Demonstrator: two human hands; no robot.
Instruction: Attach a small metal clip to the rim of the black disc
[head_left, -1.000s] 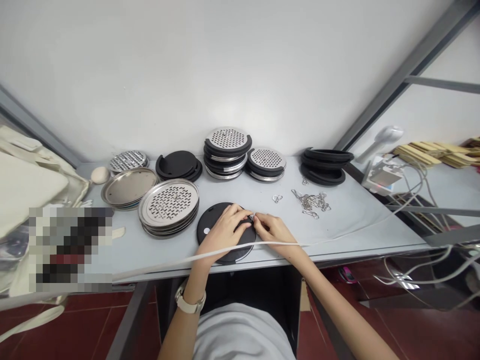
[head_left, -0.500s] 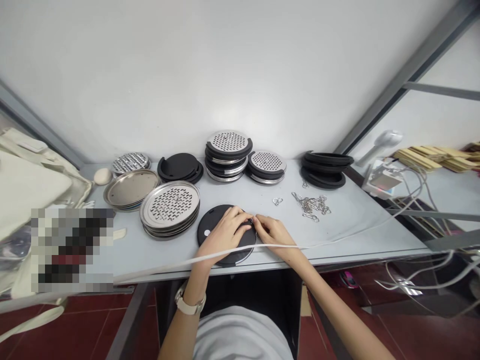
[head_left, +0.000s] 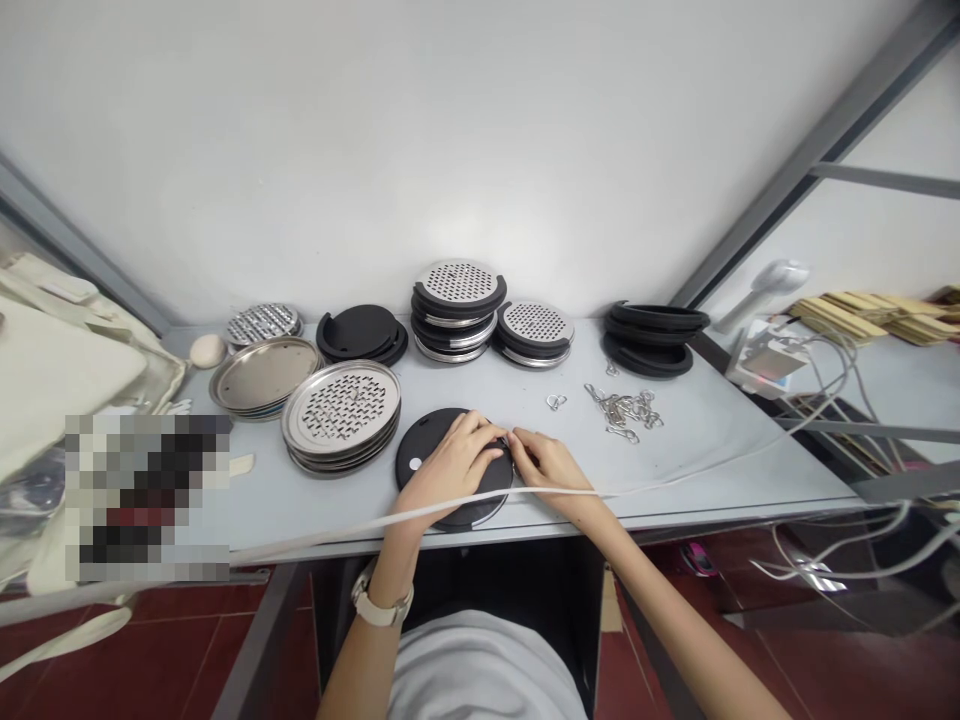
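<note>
At the lower centre of the frame, your left hand [head_left: 456, 465] lies over the black disc [head_left: 426, 432] on the bench [head_left: 735, 425], its white round mark [head_left: 415, 464] too small to read. Your right hand [head_left: 549, 463] bends its fingertips to the disc's right edge; I cannot tell whether either grips anything.

The disc [head_left: 431, 437] is black with a white dot [head_left: 415, 464].

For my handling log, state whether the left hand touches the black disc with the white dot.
Touching. The head view shows the left hand laid across the top of the black disc.
</note>
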